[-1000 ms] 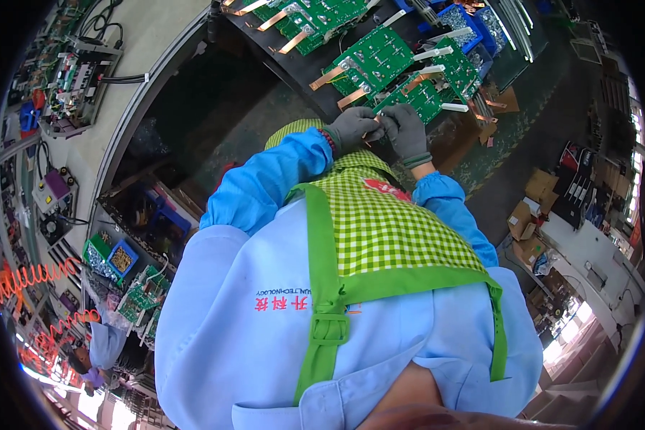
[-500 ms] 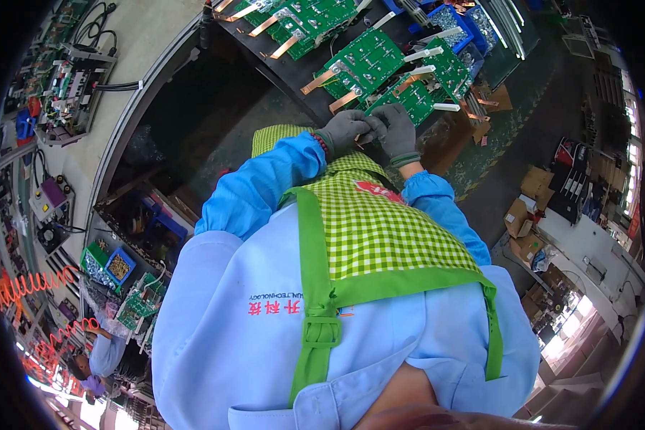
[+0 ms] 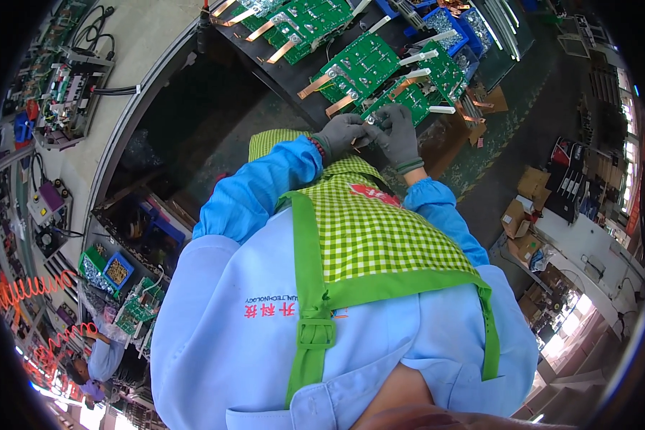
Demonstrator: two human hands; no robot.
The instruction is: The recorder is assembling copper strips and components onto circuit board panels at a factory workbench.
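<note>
Both my hands wear grey gloves and meet low in front of the apron, at the near edge of the dark bench. My left hand (image 3: pixel 341 134) is closed in a pinch; a small copper-coloured piece (image 3: pixel 356 144) shows below its fingertips. Right beside it, my right hand (image 3: pixel 396 137) has its fingers bent with the tips at the left fingertips; what they grip, if anything, is hidden. Just beyond the hands lies a green circuit board (image 3: pixel 400 98) with copper strips and white posts. Another green board (image 3: pixel 362 66) with copper strips sits to its left.
Further boards (image 3: pixel 302 25) lie at the far left of the bench. Blue bins (image 3: pixel 460 34) of small metal parts stand at the back right. Cardboard boxes (image 3: pixel 527 197) sit at the right. Another person (image 3: pixel 106 356) is at the lower left.
My right hand's fingers have shifted slightly and loosened a little beside the left fingertips. My left hand stays pinched in nearly the same place. The whole view has moved a little.
</note>
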